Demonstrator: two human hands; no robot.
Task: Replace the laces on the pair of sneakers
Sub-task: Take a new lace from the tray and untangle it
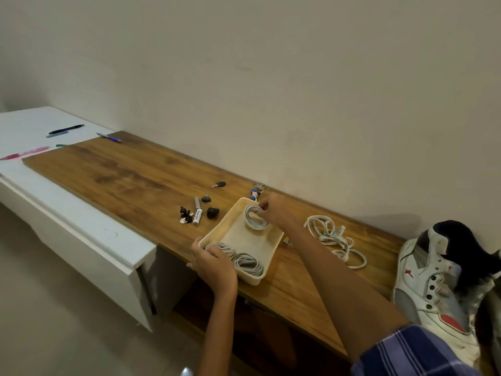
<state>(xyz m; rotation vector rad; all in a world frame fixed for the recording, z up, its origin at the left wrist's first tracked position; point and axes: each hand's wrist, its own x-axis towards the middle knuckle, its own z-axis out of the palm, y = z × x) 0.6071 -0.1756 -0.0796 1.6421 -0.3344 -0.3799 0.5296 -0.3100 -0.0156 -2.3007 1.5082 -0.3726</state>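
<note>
Head view: my right hand (271, 210) pinches a coiled lace (253, 219) at the tray's (244, 234) far end, while my left hand (214, 264) grips the near rim. Soft and light, the coil would likely unravel, so I'd pinch across all loops.

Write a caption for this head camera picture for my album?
Right hand lifts a coiled lace from the tray steadied by the left hand, beside an unlaced sneaker.
</note>
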